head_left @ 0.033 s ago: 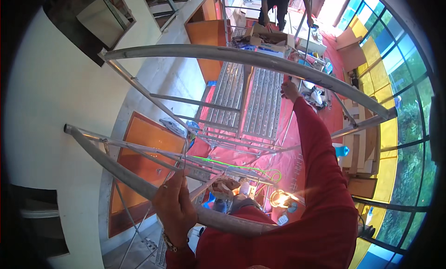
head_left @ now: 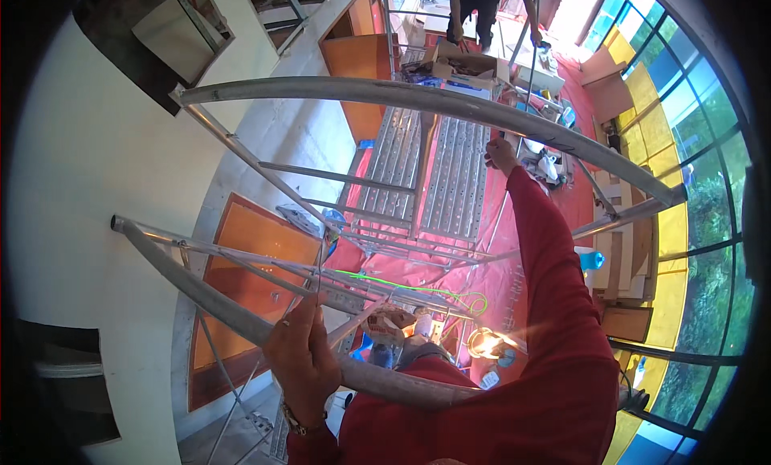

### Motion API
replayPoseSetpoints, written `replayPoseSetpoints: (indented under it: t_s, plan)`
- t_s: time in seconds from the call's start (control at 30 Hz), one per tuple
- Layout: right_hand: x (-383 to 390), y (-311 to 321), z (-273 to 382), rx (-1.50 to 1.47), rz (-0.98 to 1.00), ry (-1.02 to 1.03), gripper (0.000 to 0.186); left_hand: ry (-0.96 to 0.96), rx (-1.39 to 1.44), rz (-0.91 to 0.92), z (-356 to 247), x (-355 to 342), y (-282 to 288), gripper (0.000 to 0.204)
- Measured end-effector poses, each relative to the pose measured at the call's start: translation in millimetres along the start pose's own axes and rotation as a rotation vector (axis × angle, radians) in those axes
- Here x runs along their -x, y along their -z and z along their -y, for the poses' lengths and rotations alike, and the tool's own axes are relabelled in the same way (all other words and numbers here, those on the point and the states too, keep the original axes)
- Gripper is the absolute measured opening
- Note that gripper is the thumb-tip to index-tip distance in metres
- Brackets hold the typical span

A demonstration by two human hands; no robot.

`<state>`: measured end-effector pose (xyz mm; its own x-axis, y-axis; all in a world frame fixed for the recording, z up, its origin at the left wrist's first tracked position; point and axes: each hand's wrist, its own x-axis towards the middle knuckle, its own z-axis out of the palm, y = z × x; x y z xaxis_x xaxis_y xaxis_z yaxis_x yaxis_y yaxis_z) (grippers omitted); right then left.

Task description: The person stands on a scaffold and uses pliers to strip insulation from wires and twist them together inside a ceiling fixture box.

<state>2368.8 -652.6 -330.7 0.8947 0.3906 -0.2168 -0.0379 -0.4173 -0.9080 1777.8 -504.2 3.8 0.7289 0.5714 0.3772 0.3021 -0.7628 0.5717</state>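
The left hand (head_left: 301, 352) was just over the near curved tube (head_left: 213, 292) of a metal frame, its thumb and forefinger pinched around the lower end of a thin strand (head_left: 320, 287). That strand rose upright from the fingertips, in front of the frame's slanting bars (head_left: 241, 252); whether it was wire or rod could not be told.

The right hand (head_left: 501, 156) was reached far forward at the end of a red sleeve (head_left: 554, 264), just below the lower edge of the far curved tube (head_left: 345, 87) in the view. Its fingers were curled — whether around anything, or touching the tube, could not be told.

Between the two tubes lay a wide gap, crossed by thinner bars, and the right arm passed through its right side. The far tube's right end (head_left: 679, 195) stood out beyond that arm, near the yellow panels (head_left: 673, 248) below the windows (head_left: 707, 184). The near tube's left end (head_left: 118, 222) stood close to the pale wall (head_left: 88, 184) in the view, leaving a narrower margin there. Farther down, two perforated metal planks (head_left: 458, 176) showed their long edges above the red floor covering (head_left: 514, 260).
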Motion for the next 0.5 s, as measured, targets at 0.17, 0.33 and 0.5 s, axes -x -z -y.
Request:
replayPoseSetpoints:
  t_s: [0.17,0.33,0.5]
  plan:
    - [-8.1,0.9,18.7,-0.097,-0.018,-0.027,0.021,-0.042,0.006,-0.016,6.7,1.4,-2.1,0.025]
    - [-14.1,-0.2,34.1,-0.168,-0.115,0.012,0.025,0.109,0.042,0.031,-5.3,0.2,1.9,0.026]
    - [-12.8,-17.5,60.8,-0.333,-0.056,0.087,0.033,-0.007,0.004,-0.035,2.3,1.5,-2.3,0.022]
